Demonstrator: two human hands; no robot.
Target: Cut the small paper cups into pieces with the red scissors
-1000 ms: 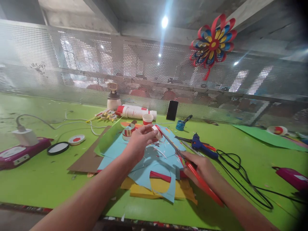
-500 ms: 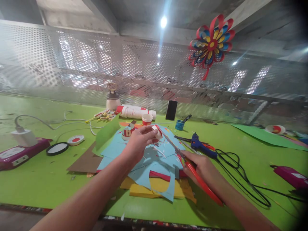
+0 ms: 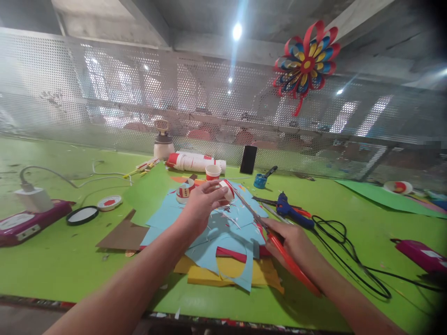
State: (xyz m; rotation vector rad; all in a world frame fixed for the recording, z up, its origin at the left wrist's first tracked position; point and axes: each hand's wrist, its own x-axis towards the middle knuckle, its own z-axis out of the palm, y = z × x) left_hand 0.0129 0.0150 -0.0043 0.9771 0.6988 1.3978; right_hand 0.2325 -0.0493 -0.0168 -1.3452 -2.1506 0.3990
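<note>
Over the pile of blue paper [image 3: 200, 230], my left hand [image 3: 200, 204] grips a cut piece of a red-and-white paper cup [image 3: 228, 190]. My right hand [image 3: 284, 239] is closed around the red handles of a pair of scissors [image 3: 293, 265]. Their narrow blades point up and left, with the tips at the cup piece's right edge; whether they are cutting into it I cannot tell. Thin paper scraps lie beneath both hands. A cut cup ring [image 3: 184, 191] sits just behind my left hand, and a short paper cup [image 3: 213, 172] stands beyond it.
A blue glue gun [image 3: 295, 214] and its black cable lie right of the paper. Behind are a stack of paper cups [image 3: 199, 163], a spray bottle [image 3: 164, 146], a phone [image 3: 248, 159] and a blue jar [image 3: 260, 181]. At left stands a power strip [image 3: 35, 223] with a charger.
The green paper sheet at the left of the pile has dropped from a raised curl to lie flatter. Both hands, the cup piece and the scissors have hardly moved.
</note>
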